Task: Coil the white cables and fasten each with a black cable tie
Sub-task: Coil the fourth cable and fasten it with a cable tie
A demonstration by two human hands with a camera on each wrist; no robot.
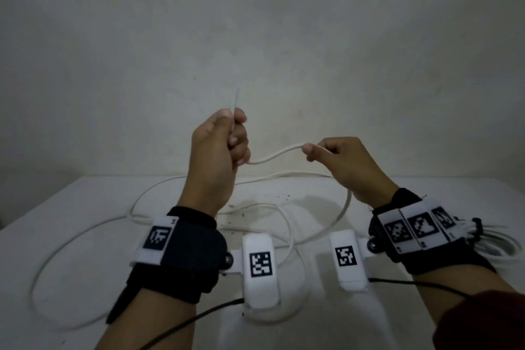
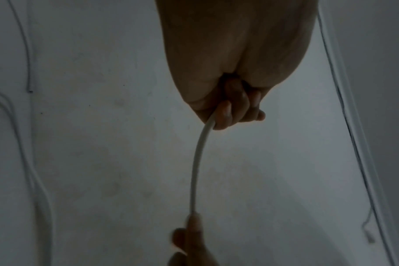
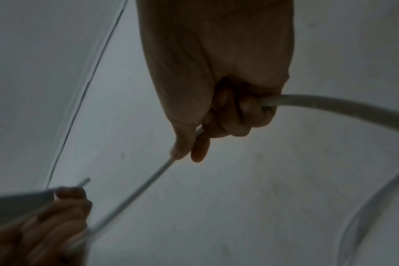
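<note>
A long white cable (image 1: 274, 154) sags in a short span between my two raised hands. My left hand (image 1: 224, 145) grips it in a fist, and the cable's free end (image 1: 235, 99) sticks up above the knuckles. My right hand (image 1: 329, 155) pinches the cable between thumb and forefinger a little to the right. The rest of the cable (image 1: 345, 207) drops from the right hand and lies in loose loops on the white table (image 1: 85, 202). The left wrist view shows the cable (image 2: 197, 162) running from my fist (image 2: 232, 115); the right wrist view shows it (image 3: 146, 183) leaving my pinch (image 3: 189, 149).
A coiled white cable bundle (image 1: 494, 244) bound by a black tie (image 1: 477, 226) lies on the table behind my right wrist. Black camera leads (image 1: 426, 283) trail from both wrist units. A plain wall (image 1: 255, 37) rises behind the table's far edge.
</note>
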